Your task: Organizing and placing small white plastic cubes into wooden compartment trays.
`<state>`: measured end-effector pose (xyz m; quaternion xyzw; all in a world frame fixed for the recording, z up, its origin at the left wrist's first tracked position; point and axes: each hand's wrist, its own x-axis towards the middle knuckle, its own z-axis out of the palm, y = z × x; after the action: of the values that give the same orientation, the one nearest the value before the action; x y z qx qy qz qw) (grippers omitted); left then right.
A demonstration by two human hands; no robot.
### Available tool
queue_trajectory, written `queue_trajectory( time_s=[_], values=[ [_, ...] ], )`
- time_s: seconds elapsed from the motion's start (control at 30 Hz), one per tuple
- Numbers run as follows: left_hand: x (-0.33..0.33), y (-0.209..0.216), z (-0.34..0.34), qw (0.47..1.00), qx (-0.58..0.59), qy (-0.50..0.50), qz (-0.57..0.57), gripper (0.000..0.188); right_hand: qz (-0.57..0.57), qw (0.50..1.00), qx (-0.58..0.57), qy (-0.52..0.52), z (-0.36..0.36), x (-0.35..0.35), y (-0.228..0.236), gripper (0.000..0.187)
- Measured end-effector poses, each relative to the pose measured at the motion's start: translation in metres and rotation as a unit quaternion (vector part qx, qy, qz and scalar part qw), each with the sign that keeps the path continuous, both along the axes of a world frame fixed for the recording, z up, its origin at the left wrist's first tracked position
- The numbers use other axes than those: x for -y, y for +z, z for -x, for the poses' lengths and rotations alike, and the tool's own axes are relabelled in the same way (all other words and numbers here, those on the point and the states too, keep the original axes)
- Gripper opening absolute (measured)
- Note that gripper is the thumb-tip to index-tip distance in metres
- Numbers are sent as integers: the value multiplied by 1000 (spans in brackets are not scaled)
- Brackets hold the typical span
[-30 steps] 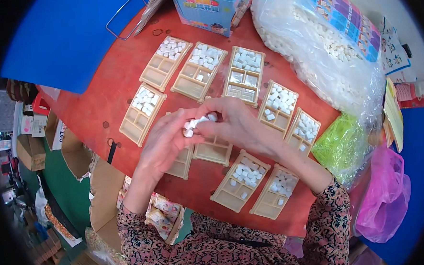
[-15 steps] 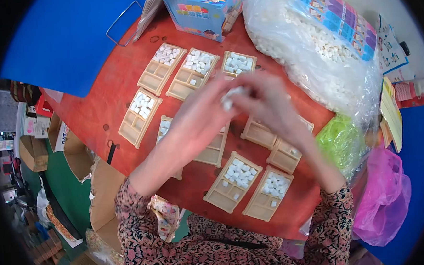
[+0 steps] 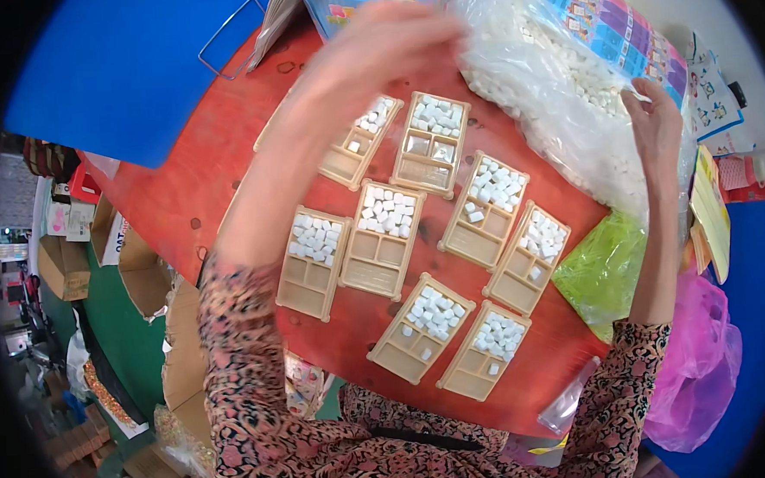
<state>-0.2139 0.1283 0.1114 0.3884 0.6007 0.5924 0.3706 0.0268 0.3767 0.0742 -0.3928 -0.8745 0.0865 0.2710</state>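
Observation:
My left hand (image 3: 402, 43) is smeared by motion over the far side of the table, close to the big clear plastic bag (image 3: 513, 94) of small white blocks; what its fingers do is unclear. At the bag's right side, my right hand (image 3: 656, 129) has thumb and fingers pinched around a small white bit, which may be a block or the bag's edge. Several beige compartment trays (image 3: 380, 268) lie across the red table. White blocks (image 3: 438, 310) fill each visible tray's far compartment, and single blocks sit in some smaller ones. My left forearm hides part of the trays at the far left.
A blue printed box (image 3: 327, 12) stands at the far edge behind my left hand. Green plastic (image 3: 603, 271) and a pink plastic bag (image 3: 692, 370) lie at the right. Cardboard boxes (image 3: 185, 344) stand at the left, and a clear packet (image 3: 571, 398) lies at the near edge.
My hands were together over the trays with white blocks between them. They have parted: the left moved up to the far side, the right went right to the bag. More trays show now.

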Motion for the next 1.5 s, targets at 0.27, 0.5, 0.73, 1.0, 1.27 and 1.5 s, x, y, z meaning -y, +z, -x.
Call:
queue_trajectory(
  time_s=[0.27, 0.5, 0.73, 1.0, 1.27, 1.5],
  values=[
    [92, -100, 41, 952, -224, 109, 178, 11, -45, 949, -68, 304, 98, 132, -14, 18],
    [83, -110, 21, 889, -401, 87, 201, 15, 57, 911, -15, 409, 166, 173, -92, 12],
    [77, -110, 23, 896, -384, 100, 198, 15, 95, 916, -73, 384, 181, 172, -106, 9],
    [65, -105, 23, 887, -397, 63, 229, 15, 147, 914, -83, 369, 190, 171, -100, 8],
    [71, -112, 43, 936, -282, 97, 187, 15, 239, 899, -91, 355, 184, 158, -84, 7],
    [59, -122, 69, 935, -301, 141, 122, 13, 68, 911, -51, 404, 183, 166, -97, 30]
  ],
)
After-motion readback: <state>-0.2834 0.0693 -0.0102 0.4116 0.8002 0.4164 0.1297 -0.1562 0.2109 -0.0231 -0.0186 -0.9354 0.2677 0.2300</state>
